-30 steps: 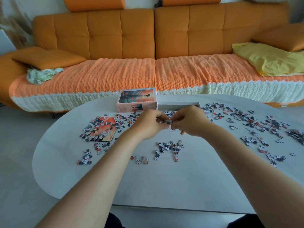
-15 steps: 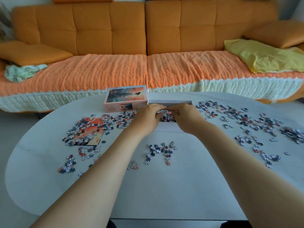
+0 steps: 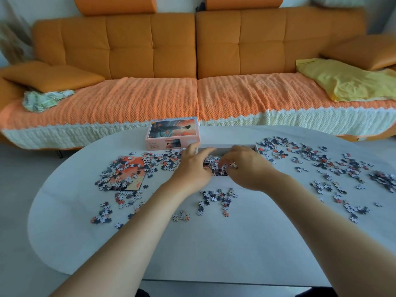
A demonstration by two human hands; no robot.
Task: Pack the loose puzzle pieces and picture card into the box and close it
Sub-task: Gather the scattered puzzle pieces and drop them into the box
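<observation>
Open box (image 3: 227, 145) stands near the counter's (image 3: 235, 249) far edge, centre, holding puzzle pieces (image 3: 216, 168). Lid (image 3: 173, 133) sits just beside it on the left, picture side up. Left hand (image 3: 190, 168) reaches over the box's left end, fingers (image 3: 205, 151) extended. Right hand (image 3: 246, 168) is over the box, fingers (image 3: 227, 161) curled down onto the pieces inside; whether any are pinched cannot be told. Picture card (image 3: 134, 175) lies toward the counter's left edge, partly covered by pieces. More loose pieces (image 3: 321, 163) spread toward the right edge. A small cluster (image 3: 216, 199) lies just nearer than the box.
</observation>
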